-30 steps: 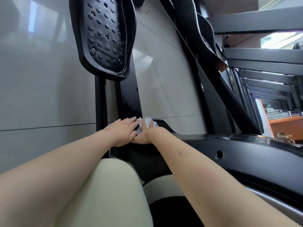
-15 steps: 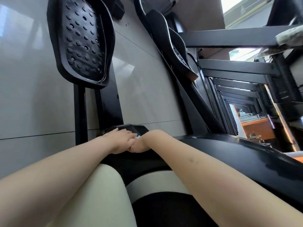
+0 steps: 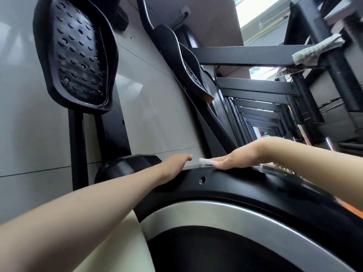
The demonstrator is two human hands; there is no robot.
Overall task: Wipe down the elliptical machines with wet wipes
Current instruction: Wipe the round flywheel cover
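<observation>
Head view: half a second ago the two hands were touching, bunched low at the near end of the machine. Now they lie apart along the top edge of the black flywheel housing [image 3: 255, 185], and the wet wipe [image 3: 205, 161], hidden then, shows white again.

The left hand [image 3: 174, 165] rests palm down on the housing's left shoulder, fingers straight and together, holding nothing. The right hand [image 3: 235, 160] lies flat further right, fingers straight and close together, pressing the wipe onto the housing; only its end shows past the fingertips. A small gap separates the wipe from the left fingertips.

A screw hole [image 3: 202, 180] sits just below the hands, above the silver ring [image 3: 235, 214]. The studded pedal [image 3: 76, 55] stands far left over the tiled floor [image 3: 157, 105], and a second pedal [image 3: 188, 69] is further right. A grey cloth [image 3: 316, 52] drapes a frame at the far right. A cream trouser leg [image 3: 117, 242] is nearest, partly behind the left forearm.
</observation>
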